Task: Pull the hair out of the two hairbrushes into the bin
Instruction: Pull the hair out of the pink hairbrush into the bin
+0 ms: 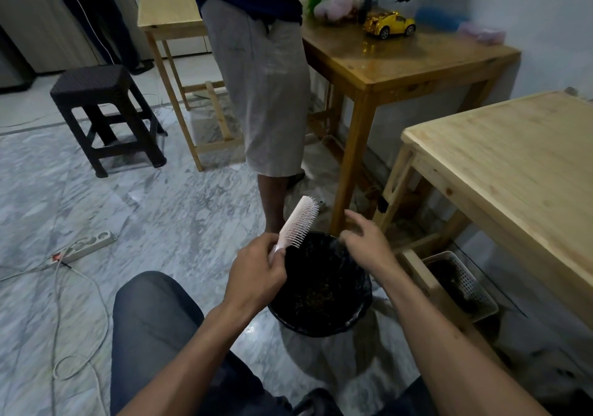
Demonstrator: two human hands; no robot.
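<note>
We are sitting over a round black-lined plastic bin standing on the marble floor between our knees, and our left hand is gripping the handle of a pale pink plastic hairbrush, fingers curled round it, holding its bristled head tilted up and away over the far rim of the bin. Our right hand is hovering just beside the bristles above the bin, fingers loose and spread, gripping nothing that we can make out; a faint wisp may be hanging near the fingertips, but it is too blurred for us to say. The bristles are looking mostly clean from here, so we are judging this brush to be nearly or fully cleared. Fine brownish strands are lying in the bottom of the bin, which suggests hair has been going in. We are seeing only one brush; the second is not in view, so we cannot tell whether it is done or waiting. A white perforated basket with something dark inside is sitting under the pale wooden bench on our right.
</note>
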